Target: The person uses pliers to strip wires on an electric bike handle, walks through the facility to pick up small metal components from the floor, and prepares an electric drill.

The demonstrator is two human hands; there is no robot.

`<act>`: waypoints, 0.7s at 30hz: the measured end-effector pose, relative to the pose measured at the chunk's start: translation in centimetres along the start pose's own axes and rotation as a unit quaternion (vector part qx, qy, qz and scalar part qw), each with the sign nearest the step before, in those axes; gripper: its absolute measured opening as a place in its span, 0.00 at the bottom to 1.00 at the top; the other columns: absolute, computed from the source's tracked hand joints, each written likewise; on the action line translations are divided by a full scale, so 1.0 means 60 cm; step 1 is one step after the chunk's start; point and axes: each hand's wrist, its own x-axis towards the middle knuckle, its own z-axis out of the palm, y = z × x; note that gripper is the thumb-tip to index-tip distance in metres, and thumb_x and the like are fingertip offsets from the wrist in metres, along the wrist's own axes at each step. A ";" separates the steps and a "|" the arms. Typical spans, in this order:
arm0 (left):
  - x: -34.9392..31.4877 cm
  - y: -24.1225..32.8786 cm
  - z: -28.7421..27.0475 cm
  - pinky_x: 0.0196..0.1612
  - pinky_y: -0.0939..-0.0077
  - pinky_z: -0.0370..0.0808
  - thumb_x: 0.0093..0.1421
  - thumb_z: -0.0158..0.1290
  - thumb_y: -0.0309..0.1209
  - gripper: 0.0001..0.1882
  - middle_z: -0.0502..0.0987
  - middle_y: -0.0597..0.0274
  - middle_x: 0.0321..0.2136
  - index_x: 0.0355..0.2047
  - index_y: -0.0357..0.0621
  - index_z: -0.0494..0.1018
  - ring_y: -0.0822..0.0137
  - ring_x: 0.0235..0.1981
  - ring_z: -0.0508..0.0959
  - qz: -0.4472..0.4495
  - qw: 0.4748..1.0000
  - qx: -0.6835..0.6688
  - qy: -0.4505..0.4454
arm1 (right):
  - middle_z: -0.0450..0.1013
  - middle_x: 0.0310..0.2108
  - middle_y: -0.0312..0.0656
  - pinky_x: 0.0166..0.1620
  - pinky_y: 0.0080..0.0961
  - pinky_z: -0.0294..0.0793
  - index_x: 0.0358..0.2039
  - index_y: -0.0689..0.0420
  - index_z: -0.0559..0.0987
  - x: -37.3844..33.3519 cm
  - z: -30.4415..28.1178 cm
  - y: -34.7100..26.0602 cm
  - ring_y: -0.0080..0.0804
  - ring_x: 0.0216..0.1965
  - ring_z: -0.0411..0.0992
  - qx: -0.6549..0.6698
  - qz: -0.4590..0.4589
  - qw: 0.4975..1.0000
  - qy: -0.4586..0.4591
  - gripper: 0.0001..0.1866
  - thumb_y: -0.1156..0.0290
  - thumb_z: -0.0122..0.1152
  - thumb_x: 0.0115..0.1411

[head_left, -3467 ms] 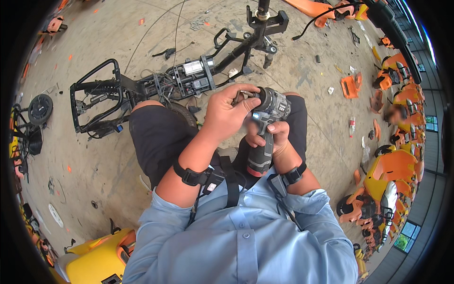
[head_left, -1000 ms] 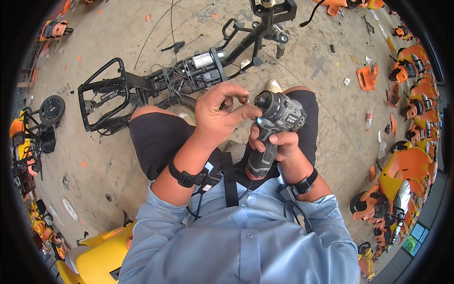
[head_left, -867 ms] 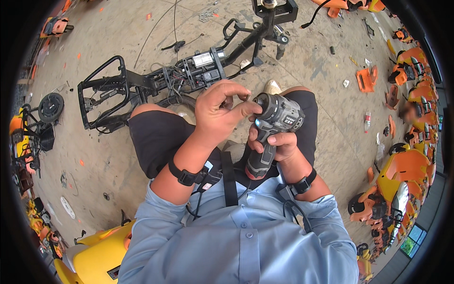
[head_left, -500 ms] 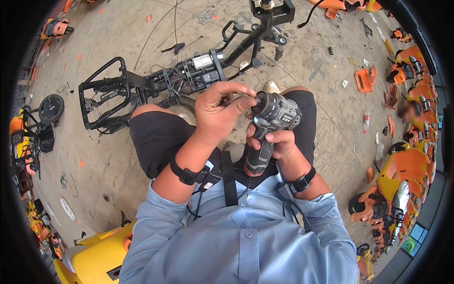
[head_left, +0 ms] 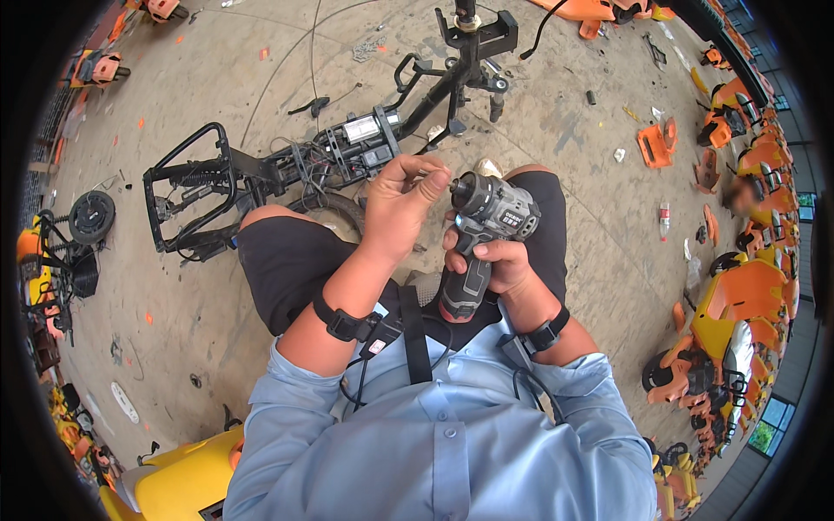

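Observation:
In front of my lap, my right hand (head_left: 497, 263) is wrapped round the grip of a grey and black cordless drill (head_left: 499, 208). The drill's chuck points to the upper left, and a red band shows at the base of its grip. My left hand (head_left: 404, 195) is closed, thumb and forefinger pinched together beside the chuck tip. What those fingers hold, if anything, is too small to make out. Beyond my knees stands a stripped black scooter frame (head_left: 434, 100), with wiring and a silver-labelled box (head_left: 363, 128) along its middle.
A loose wheel (head_left: 92, 217) and scooter parts lie at the left. Yellow and orange scooter bodies (head_left: 738, 304) line the right side. An orange plastic panel (head_left: 653, 146) and a bottle (head_left: 665, 220) lie on the concrete floor. A yellow scooter body (head_left: 182, 478) is close at my lower left.
My left fingers have moved off the chuck and now sit slightly apart from its tip. The drill has shifted a little to the left in the view.

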 end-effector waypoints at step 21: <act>0.017 0.101 -0.038 0.45 0.78 0.75 0.61 0.60 0.28 0.17 0.77 0.61 0.43 0.48 0.36 0.73 0.75 0.42 0.76 -0.149 0.918 0.320 -0.182 | 0.78 0.37 0.50 0.35 0.30 0.76 0.52 0.64 0.73 0.008 0.002 -0.004 0.36 0.28 0.75 -0.079 0.006 0.997 0.009 0.31 0.75 0.64 0.44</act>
